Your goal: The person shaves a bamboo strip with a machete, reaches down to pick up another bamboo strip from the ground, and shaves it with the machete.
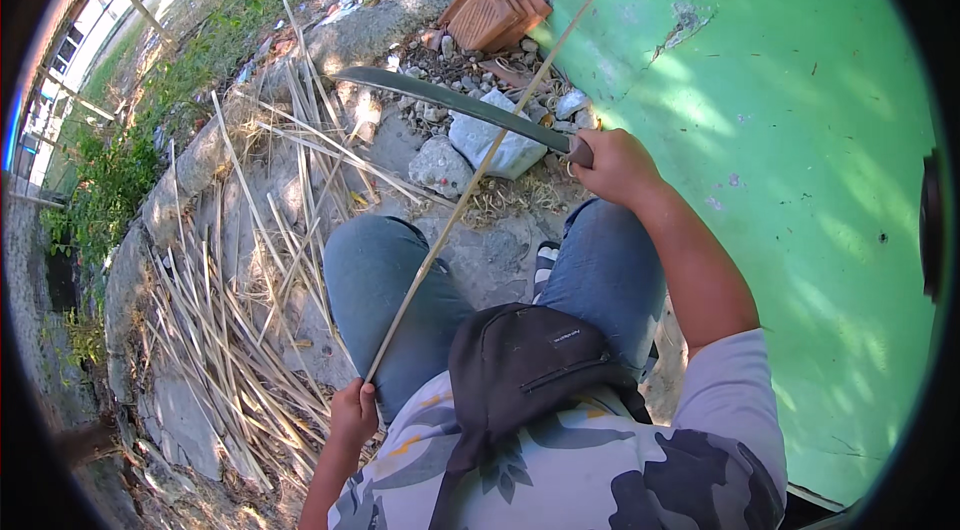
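Observation:
My right hand [612, 166] is closed round the handle of a machete [455, 102], whose long dark blade points left in front of my knees. A long thin bamboo strip [432, 255] slants from my left hip up toward the green wall. Its near end is in the closed fingers of my left hand [353, 414], beside my left thigh. The strip and the blade cross in this view near the pale rocks; I cannot tell whether they touch.
Many loose bamboo strips [235, 350] lie heaped on the ground at my left. Ahead are pale rocks [497, 135], gravel and a stack of orange tiles [497, 14]. A cracked green wall [800, 180] rises close at my right. A black bag [535, 365] rests at my waist.

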Tool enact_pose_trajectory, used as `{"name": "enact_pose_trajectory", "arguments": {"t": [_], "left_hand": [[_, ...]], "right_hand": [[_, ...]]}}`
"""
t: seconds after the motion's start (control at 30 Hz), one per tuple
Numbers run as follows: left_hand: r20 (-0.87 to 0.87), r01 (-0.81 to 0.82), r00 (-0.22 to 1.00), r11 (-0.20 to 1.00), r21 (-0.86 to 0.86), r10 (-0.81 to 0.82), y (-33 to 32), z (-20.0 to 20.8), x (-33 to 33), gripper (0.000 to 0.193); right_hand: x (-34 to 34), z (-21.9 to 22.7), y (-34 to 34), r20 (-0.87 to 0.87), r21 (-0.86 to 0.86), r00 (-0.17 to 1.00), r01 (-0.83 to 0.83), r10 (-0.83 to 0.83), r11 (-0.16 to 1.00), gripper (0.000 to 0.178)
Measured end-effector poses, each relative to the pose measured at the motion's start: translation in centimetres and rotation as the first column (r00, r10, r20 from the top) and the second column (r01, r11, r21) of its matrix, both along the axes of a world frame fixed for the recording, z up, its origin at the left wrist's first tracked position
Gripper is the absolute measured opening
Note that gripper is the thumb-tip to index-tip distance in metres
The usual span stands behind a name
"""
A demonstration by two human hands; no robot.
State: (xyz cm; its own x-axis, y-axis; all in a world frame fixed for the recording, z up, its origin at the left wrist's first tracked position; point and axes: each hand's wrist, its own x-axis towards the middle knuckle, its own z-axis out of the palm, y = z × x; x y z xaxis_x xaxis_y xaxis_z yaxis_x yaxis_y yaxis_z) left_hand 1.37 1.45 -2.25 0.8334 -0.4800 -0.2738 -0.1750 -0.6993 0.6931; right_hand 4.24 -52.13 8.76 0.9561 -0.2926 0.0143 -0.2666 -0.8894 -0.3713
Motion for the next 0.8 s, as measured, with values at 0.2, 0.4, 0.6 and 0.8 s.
{"name": "enact_pose_trajectory", "arguments": {"t": [0.2,0.4,0.6,0.8], "left_hand": [[-0.044,0.002,0.999,1.0,0.012,-0.001,0.0,0.4,-0.3,0.046],[0.114,-0.001,0.993,1.0,0.03,-0.002,-1.0,0.5,-0.6,0.045],[0.029,0.032,0.999,0.999,0.024,-0.033,0.7,-0.2,-0.7,0.049],[-0.025,0.023,0.999,0.998,0.058,-0.022,0.0,0.3,0.1,0.044]], "right_hand": [[0.8,1.8,3.0,-0.171,-0.088,0.964,-0.218,0.201,0.972,0.015],[1.3,-0.3,0.0,-0.094,-0.021,0.996,-0.006,0.004,1.0,0.013],[0.7,1.0,4.3,-0.053,-0.156,0.974,-0.224,0.219,0.962,0.016],[2.0,-0.4,-0.9,0.05,-0.094,0.997,-0.053,0.058,0.994,0.015]]}}
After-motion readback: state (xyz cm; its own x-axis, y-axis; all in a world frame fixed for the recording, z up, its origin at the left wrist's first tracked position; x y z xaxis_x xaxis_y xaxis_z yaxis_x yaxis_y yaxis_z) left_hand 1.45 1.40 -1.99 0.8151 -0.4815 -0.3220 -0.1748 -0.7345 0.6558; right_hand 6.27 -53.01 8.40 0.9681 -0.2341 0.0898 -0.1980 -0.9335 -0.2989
